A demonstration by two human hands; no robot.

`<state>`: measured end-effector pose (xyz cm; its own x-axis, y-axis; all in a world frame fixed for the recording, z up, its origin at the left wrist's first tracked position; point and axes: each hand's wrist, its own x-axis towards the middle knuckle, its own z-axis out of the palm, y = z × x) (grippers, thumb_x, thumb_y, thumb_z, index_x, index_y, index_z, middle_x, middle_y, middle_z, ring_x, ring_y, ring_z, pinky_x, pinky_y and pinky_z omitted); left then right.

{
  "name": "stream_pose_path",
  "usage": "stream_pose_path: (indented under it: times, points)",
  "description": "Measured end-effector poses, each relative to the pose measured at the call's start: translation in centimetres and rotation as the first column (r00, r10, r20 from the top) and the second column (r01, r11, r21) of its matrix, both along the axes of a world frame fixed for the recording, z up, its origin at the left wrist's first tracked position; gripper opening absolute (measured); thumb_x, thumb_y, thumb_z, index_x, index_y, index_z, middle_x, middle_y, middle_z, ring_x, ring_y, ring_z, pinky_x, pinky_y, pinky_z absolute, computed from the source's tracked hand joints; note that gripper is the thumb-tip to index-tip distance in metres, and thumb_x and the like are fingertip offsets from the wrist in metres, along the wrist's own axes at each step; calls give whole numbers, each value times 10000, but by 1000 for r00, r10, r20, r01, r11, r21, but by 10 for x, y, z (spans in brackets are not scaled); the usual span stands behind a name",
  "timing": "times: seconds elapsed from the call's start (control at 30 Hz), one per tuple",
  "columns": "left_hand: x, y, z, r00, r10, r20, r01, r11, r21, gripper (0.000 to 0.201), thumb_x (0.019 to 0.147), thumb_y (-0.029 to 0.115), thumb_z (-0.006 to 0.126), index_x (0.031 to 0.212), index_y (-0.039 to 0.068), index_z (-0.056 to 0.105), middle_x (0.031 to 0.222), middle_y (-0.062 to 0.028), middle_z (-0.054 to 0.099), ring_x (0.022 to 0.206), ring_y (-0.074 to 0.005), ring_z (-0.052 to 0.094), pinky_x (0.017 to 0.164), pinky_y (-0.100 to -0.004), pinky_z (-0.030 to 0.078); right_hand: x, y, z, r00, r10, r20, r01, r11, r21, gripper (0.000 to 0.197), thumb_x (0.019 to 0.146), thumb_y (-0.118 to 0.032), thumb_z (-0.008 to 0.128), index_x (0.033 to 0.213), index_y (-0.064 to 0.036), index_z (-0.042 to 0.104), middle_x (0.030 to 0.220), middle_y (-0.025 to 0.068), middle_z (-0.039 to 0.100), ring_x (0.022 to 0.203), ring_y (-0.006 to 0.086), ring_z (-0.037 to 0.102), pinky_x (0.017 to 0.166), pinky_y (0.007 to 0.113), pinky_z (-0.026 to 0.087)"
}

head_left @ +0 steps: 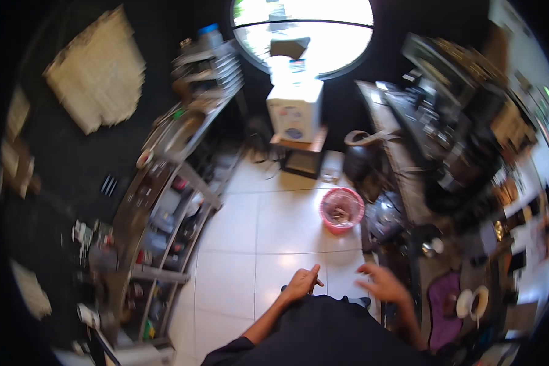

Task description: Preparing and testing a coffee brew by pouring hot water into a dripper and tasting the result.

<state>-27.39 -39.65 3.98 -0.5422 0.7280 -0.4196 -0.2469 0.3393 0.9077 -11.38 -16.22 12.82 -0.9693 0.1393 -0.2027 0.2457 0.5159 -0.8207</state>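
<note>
Both hands are empty over the white tile floor (268, 226), the left hand (302, 283) loosely curled, the right hand (384, 283) spread (blurred) toward the counter (427, 268), pink bin (341, 209) untouched ahead; no work looks begun.

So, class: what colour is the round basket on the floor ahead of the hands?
Pink: the basket shows clearly in the head view, standing on white tiles.
</note>
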Motion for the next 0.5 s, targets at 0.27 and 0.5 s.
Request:
stream_pose_path:
  times: [0.27, 0.5]
  points:
    - [-57, -179, 31, 714, 699, -42, -669, 698, 255, 675, 1071, 319, 315, 452, 73, 420, 450, -74, 456, 706, -245, 681, 786, -400, 542, -179, -186, -32, 720, 693, 20, -691, 720, -66, 575, 932, -441, 641, 1326, -34, 546, 1225, 235, 636, 1162, 380, 600, 984, 436, 476]
    - [-58, -266, 14, 281, 959, 26, -931, 266, 251, 511, 934, 163, 372, 434, 60, 395, 496, -110, 486, 697, -285, 638, 780, -406, 532, -301, -231, -40, 504, 852, 142, -859, 511, -18, 543, 936, -414, 648, 1309, -32, 549, 1184, 223, 658, 1147, 357, 621, 975, 420, 485]
